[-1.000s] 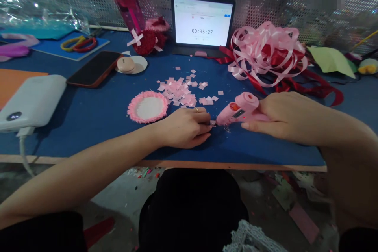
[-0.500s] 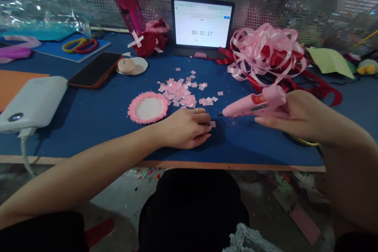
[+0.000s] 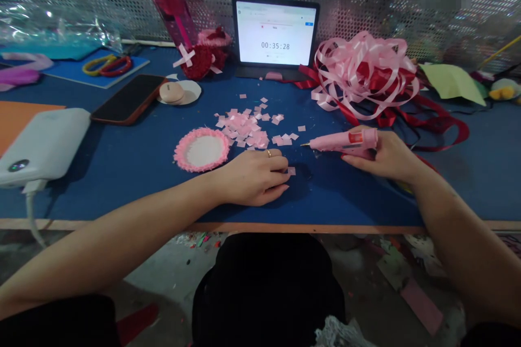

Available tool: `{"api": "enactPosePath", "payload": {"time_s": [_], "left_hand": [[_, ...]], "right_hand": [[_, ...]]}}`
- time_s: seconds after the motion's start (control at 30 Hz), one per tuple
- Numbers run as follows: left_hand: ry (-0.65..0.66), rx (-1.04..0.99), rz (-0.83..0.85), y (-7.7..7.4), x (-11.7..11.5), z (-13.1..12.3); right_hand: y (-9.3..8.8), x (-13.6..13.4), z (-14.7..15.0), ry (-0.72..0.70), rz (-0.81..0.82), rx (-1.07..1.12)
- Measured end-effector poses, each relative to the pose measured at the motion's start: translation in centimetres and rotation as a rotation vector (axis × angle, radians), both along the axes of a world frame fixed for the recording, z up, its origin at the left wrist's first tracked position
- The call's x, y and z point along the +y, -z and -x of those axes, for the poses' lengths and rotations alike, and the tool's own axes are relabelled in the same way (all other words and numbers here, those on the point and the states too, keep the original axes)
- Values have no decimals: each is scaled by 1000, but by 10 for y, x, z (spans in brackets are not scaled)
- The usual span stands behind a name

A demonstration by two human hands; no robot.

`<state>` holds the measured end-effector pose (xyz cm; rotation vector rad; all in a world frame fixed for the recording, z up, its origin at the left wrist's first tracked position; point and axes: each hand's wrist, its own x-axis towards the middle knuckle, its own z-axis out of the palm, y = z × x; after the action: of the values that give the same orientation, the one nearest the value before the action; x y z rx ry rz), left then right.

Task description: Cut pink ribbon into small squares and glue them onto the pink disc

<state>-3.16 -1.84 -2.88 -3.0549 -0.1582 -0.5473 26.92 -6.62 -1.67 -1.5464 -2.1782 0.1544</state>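
My left hand [image 3: 258,178] rests on the blue table, fingers curled together around a small pink ribbon square [image 3: 291,171] that pokes out at the fingertips. My right hand [image 3: 386,158] is wrapped round a pink glue gun [image 3: 344,141], its metal nozzle pointing left, a little above and right of the left fingers. Beyond the left wrist lies a round piece with a fluffy pink rim [image 3: 179,153] and a white centre. A loose heap of pink ribbon squares [image 3: 246,129] is spread just past the left knuckles.
A tablet [image 3: 274,32] showing a timer stands at the back. Tangled pink ribbon [image 3: 364,76] lies right of it. On the left are a phone [image 3: 129,98], a white power bank [image 3: 46,138] with a cable, and scissors [image 3: 108,65]. The table's front edge [image 3: 309,229] runs below my hands.
The glue gun has levelled out in my right hand, its back end dropping and shifting left. The right forearm has swung outward. My left hand stays at the same pink square.
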Motion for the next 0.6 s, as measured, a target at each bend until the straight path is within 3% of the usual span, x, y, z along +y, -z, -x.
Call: {"api": "enactPosePath", "payload": {"time_s": [0.07, 0.13, 0.2, 0.23, 0.37, 0.6], "left_hand": [[-2, 6, 10, 0, 0, 0], [-7, 7, 13, 0, 0, 0], [-8, 7, 7, -1, 0, -1], [-6, 9, 3, -1, 0, -1], [-8, 21, 3, 0, -1, 0], [-24, 12, -6, 1, -1, 1]], "right_hand": [[-9, -4, 3, -8, -116, -38], [-18, -10, 10, 17, -422, -41], [-24, -16, 23, 73, -844, -33], [-25, -18, 32, 33, -897, -86], [-17, -18, 68, -444, -659, -490], [10, -4, 89, -517, -475, -490]]}}
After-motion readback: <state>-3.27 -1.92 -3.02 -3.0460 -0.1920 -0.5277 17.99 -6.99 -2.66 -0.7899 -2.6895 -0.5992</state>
